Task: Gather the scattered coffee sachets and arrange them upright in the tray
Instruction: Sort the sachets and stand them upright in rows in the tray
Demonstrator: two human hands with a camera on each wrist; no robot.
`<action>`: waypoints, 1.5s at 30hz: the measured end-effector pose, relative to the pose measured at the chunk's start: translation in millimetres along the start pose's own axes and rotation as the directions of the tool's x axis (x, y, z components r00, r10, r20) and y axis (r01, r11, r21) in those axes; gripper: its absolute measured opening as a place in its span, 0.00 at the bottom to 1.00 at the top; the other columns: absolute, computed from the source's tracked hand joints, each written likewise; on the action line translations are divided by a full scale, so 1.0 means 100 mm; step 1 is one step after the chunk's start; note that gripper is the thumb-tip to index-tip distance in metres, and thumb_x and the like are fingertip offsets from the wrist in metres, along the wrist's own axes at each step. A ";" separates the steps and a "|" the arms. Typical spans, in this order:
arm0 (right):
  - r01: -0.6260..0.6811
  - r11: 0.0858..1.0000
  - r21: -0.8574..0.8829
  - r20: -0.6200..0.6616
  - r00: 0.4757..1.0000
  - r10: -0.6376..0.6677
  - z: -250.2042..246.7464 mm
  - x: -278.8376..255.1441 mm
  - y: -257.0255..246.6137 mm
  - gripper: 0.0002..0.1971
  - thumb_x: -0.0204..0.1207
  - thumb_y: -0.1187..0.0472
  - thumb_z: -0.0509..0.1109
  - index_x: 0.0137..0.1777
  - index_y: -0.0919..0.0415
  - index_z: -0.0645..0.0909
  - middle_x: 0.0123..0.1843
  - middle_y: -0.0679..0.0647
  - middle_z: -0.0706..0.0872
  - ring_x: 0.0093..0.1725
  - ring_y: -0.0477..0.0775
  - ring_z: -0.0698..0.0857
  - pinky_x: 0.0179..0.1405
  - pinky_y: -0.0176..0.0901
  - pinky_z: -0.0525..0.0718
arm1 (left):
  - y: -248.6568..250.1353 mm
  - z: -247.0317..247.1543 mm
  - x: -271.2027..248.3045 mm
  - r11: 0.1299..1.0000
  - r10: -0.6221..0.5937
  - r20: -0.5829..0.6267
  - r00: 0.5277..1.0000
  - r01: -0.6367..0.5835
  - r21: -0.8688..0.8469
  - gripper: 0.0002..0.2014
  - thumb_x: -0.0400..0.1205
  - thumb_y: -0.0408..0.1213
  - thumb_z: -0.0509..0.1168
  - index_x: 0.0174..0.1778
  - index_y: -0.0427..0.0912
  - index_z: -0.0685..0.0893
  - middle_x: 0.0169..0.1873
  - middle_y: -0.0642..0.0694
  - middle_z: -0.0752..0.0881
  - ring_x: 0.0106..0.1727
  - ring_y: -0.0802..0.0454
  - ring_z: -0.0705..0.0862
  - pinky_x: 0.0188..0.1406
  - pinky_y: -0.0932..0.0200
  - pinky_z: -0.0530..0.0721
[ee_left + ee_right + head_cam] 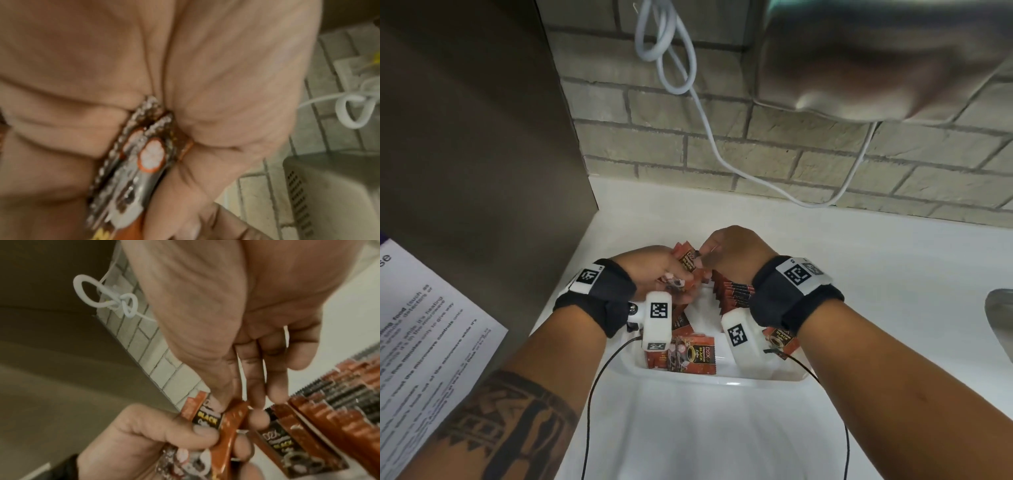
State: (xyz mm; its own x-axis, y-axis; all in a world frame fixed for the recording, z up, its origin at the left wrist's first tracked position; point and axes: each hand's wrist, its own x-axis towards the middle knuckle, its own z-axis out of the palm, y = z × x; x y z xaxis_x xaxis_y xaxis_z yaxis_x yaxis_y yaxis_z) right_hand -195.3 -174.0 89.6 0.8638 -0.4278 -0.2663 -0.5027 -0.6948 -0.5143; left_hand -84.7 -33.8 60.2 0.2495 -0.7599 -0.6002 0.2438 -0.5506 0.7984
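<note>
Evidently light, slick foil: the left hand clamps a small sheaf of sachets above the tray's far end, while the right hand pinches one's top edge; grip those crimped edges, since flat faces probably slide.

Both forearms reach forward from the near edge and meet at the middle. The left hand is curled, thumb and fingers gripping a small bunch of sachets. The right hand, just to its right, bends down at the wrist, its fingers pinching the top of the same bunch. Black bands with white tagged blocks wrap both wrists.
</note>
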 end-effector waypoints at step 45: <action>-0.147 0.940 -0.308 -0.080 0.988 0.128 0.33 0.56 0.14 0.10 0.76 0.56 0.67 0.50 0.49 0.90 0.53 0.47 0.86 0.56 0.53 0.82 0.50 0.47 0.71 | -0.04 0.08 0.46 0.502 -0.081 -0.173 0.982 0.190 0.844 0.21 0.83 0.60 0.65 0.54 0.45 0.86 0.46 0.48 0.87 0.55 0.47 0.83 0.63 0.52 0.80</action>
State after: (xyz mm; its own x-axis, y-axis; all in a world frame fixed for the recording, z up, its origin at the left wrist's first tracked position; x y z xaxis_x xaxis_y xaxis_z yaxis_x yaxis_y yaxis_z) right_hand -152.7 -188.8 40.6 0.7865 -0.5583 -0.2641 -0.6102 -0.7684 -0.1927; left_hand -81.9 -68.8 29.8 0.3870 -0.6415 -0.6623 -0.6213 -0.7122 0.3268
